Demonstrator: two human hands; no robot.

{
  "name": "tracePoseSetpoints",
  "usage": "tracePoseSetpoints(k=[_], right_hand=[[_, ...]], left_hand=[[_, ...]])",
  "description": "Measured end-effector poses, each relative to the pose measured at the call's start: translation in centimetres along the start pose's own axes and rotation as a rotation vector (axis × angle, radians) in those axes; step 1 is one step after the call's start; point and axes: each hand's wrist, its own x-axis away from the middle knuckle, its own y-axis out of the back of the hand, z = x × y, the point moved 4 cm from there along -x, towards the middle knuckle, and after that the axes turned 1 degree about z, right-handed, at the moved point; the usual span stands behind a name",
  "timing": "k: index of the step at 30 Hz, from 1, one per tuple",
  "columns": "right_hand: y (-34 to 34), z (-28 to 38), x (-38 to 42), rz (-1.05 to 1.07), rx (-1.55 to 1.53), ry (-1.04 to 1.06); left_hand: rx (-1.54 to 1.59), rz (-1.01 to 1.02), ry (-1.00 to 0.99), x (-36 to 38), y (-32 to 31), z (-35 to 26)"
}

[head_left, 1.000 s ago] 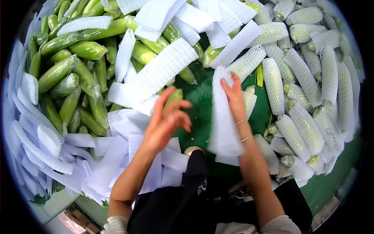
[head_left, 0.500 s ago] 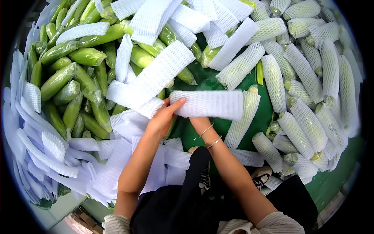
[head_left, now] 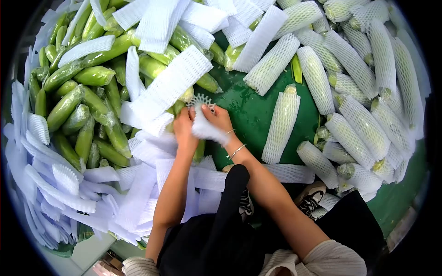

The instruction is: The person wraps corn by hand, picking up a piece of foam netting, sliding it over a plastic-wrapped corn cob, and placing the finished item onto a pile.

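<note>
A white foam net sleeve (head_left: 205, 128) is bunched between my two hands, its meshed end spread and pointing away from me. My right hand (head_left: 221, 120) has its fingers closed on the sleeve's side. My left hand (head_left: 184, 129) is closed at the sleeve's left edge, its fingertips partly hidden. Beneath and beside my left hand show parts of long green vegetables (head_left: 199, 151) in clear film. Right of my hands, a sleeved vegetable (head_left: 282, 126) lies by itself on the green surface (head_left: 235, 99).
Film-wrapped green vegetables (head_left: 94, 108) are heaped on the left. Flat foam sleeves (head_left: 170, 83) lie over them and in a pile (head_left: 138, 198) at the near left. Many sleeved vegetables (head_left: 354, 124) are stacked on the right. My shoes (head_left: 311, 198) are below.
The sleeve was stretched flat to the right; now it is bunched upright with its end spread. My right hand has come from beneath it to its side, and my left hand has shifted slightly up.
</note>
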Motion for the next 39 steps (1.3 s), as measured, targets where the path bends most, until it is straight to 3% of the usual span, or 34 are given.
tracePoseSetpoints(k=[2, 5, 6, 9, 11, 12, 15, 17, 21, 24, 26, 28, 32, 34, 36, 37, 38, 39], right_hand=[[1.0, 1.1, 1.5, -0.136, -0.005, 0.114], [3.3, 9.4, 8.4, -0.24, 0.056, 0.299], [4.3, 12.2, 10.5, -0.249, 0.159, 0.447], [6.6, 15.0, 11.9, -0.309, 0.289, 0.584], [7.3, 13.7, 11.0, -0.162, 0.372, 0.479], [7.6, 14.1, 11.8, -0.154, 0.338, 0.471], [8.0, 13.2, 12.6, -0.165, 0.284, 0.33], [9.0, 12.2, 12.5, -0.12, 0.145, 0.137], [11.4, 9.4, 12.1, -0.05, 0.218, -0.034], [12.7, 3.6, 12.0, -0.139, 0.395, -0.017], [12.8, 1.8, 12.0, -0.195, 0.49, 0.005], [12.9, 0.4, 12.9, -0.31, 0.685, 0.036], [12.6, -1.2, 13.3, -0.328, 0.628, 0.031], [13.3, -0.2, 13.0, -0.253, 0.593, -0.015], [13.5, 2.3, 14.1, 0.009, 0.235, 0.228], [14.4, 3.4, 13.9, 0.116, 0.133, -0.312], [15.4, 4.3, 13.3, 0.037, 0.0, -0.479], [17.1, 6.9, 13.5, -0.123, -0.156, -0.427]], left_hand=[[0.477, 0.069, 0.218, 0.1, -0.5, 0.6], [0.897, -0.063, 0.369, 1.7, 3.7, -5.9], [0.905, -0.054, 0.374, 2.3, 5.2, -8.1], [1.032, -0.01, 0.359, 3.9, 6.4, -10.1], [0.961, 0.028, 0.272, 3.6, 6.1, -10.4], [1.068, 0.031, 0.263, 3.9, 5.9, -11.2], [1.057, 0.164, 0.403, 5.8, 4.8, -10.6], [1.35, 0.267, 0.706, 7.7, 3.0, -10.5], [1.24, 0.523, 0.652, 9.4, 1.2, -10.0], [1.232, 0.483, 0.745, 10.1, -0.4, -9.2], [1.221, 0.418, 0.711, 12.0, -4.3, -6.6], [0.693, 0.334, 0.436, 11.9, -5.5, -5.5], [0.46, 0.272, 0.396, 10.8, -6.4, -5.3], [0.558, 0.212, 0.424, 9.7, -6.0, -6.7], [0.891, -0.013, 0.363, 7.7, -4.5, -9.0], [0.922, 0.137, 0.263, 6.0, -2.3, -12.7], [0.952, 0.272, 0.157, 4.2, -0.6, -16.3], [0.998, 0.356, -0.076, 3.5, -0.8, -19.4]])
